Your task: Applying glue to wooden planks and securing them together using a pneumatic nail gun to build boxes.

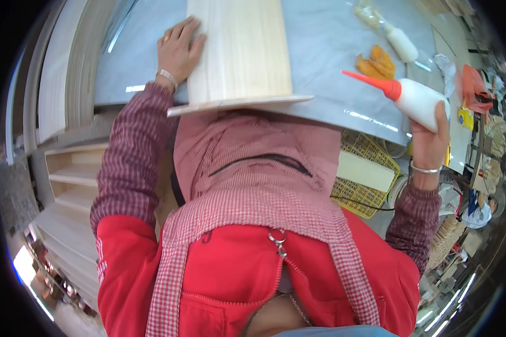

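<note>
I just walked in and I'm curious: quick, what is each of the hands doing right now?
Left hand: open, laid at the left edge of the board.
Right hand: closed, holding the red-tipped bottle.

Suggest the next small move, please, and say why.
Probably move the white plastic bottle with a red nozzle over the flat pale wooden board: the right hand holds it to the board's right, nozzle pointing left; the left hand lies opposite.

2 hands (pixel 179 51) (pixel 431 139), 2 white bottles (pixel 420 102) (pixel 402 45), 1 orange cloth (pixel 376 63), 1 crosswise strip (pixel 242 104).
</note>
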### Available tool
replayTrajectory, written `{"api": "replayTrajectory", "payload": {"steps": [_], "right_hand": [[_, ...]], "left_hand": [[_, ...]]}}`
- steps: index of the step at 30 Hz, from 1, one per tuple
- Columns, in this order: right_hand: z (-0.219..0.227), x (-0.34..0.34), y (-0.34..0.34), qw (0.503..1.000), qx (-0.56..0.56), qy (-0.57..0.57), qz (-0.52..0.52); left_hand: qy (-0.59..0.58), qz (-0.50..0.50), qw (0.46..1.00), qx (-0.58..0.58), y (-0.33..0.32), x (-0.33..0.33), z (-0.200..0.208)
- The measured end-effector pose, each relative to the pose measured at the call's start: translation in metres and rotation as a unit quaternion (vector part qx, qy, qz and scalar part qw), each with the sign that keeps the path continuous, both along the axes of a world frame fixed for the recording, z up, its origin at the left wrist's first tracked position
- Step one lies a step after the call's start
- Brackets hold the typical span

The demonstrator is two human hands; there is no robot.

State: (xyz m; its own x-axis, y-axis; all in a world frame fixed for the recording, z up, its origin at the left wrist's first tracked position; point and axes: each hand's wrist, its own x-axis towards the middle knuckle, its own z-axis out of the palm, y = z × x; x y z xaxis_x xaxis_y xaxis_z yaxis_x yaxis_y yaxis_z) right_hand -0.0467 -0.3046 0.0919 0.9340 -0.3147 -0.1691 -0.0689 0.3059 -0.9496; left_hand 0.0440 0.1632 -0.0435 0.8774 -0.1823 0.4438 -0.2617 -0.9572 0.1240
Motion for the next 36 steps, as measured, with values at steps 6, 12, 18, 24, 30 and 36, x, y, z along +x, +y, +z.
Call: {"api": "replayTrajectory", "payload": {"steps": [6,12,18,24,30,36], "right_hand": [[-0.022,0.045,-0.047,0.992,0.07,-0.073,-0.077],[-0.046,0.059,-0.054,0.975,0.064,-0.127,-0.168],[-0.104,0.069,-0.05,0.945,-0.055,-0.1,-0.306],[-0.108,0.068,-0.022,0.923,-0.202,0.0,-0.328],[-0.123,0.072,-0.026,0.919,-0.246,0.028,-0.307],[-0.127,0.08,-0.025,0.92,-0.193,0.048,-0.338]], "left_hand": [[-0.052,-0.017,0.998,-0.022,0.004,-0.008,0.03],[-0.042,-0.02,0.999,-0.028,0.005,-0.043,0.071],[-0.052,-0.035,0.998,-0.026,-0.003,-0.065,0.078],[-0.021,-0.058,0.993,-0.098,0.016,-0.093,0.089],[0.053,-0.075,0.974,-0.207,0.033,-0.172,0.09],[0.092,-0.107,0.954,-0.266,0.024,-0.215,0.09]]}}
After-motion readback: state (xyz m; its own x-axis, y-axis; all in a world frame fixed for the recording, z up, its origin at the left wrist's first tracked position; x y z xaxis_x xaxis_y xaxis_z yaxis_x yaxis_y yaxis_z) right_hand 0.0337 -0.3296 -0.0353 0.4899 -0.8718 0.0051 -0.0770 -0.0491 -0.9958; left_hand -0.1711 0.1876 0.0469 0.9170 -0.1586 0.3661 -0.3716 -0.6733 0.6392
